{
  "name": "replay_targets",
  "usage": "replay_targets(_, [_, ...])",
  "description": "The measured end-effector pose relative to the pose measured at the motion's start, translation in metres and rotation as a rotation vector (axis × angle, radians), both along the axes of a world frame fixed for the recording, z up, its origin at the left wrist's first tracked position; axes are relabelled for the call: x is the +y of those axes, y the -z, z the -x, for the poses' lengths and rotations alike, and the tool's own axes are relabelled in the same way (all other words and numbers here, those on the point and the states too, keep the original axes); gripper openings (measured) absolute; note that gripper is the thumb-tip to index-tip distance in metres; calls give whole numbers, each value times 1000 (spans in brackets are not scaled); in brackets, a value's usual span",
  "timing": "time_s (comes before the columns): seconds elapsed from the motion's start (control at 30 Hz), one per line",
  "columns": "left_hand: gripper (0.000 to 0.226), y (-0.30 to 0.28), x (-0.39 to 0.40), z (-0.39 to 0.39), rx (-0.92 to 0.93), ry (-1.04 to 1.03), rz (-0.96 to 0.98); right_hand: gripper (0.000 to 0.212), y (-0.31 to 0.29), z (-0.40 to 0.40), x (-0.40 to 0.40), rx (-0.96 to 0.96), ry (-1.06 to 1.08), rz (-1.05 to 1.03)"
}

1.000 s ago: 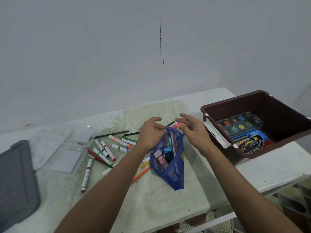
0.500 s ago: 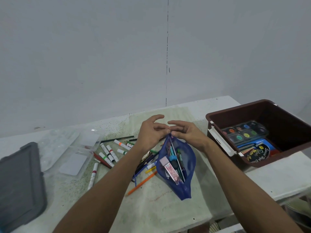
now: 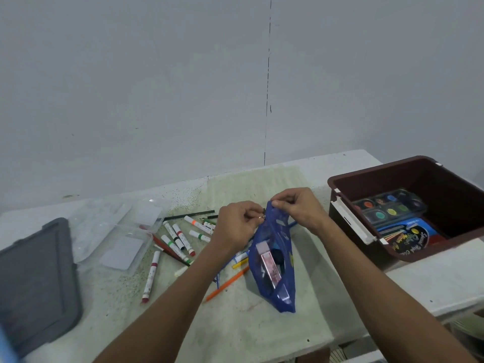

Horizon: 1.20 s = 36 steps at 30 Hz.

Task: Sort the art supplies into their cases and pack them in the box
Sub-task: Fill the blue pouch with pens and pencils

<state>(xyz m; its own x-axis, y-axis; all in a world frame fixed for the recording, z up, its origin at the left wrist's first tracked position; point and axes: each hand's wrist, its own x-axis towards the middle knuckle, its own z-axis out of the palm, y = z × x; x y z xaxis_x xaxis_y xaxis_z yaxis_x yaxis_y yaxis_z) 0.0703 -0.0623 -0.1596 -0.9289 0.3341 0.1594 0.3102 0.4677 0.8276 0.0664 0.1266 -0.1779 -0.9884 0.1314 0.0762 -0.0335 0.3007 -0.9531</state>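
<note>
A speckled white table (image 3: 262, 334) stands against a plain grey wall (image 3: 157, 87) — a dark vertical seam (image 3: 267, 100) runs down it.

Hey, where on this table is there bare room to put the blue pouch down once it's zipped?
Bare tabletop lies along the near edge, below the blue mesh pouch, and between the pouch and the brown box. Left of the pouch is crowded: loose markers and pencils, then the clear plastic cases and the grey lid.

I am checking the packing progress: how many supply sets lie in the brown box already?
2: a watercolour palette toward the back, and a blue printed pack nearer, partly under it. Others may lie hidden beneath.
</note>
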Motion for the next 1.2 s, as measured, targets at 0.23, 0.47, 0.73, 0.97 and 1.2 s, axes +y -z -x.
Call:
replay_targets(0.23, [13,11,-37,-32,76,-44,49,6,7,2,-2,23,116,48])
replay_targets(0.47, [14,17,-79,-59,65,-72,112,7,14,5,11,37,365,112])
replay_targets(0.73, [14,26,-93,-63,209,-85,207,3,15,-3,7,49,384,58])
replay_targets(0.97, [11,37,-92,-64,-302,-135,-196,8,20,-12,-1,53,426,138])
replay_targets(1.2, [15,22,-76,-57,-218,-306,-491,7,-14,-33,-7,253,441,128])
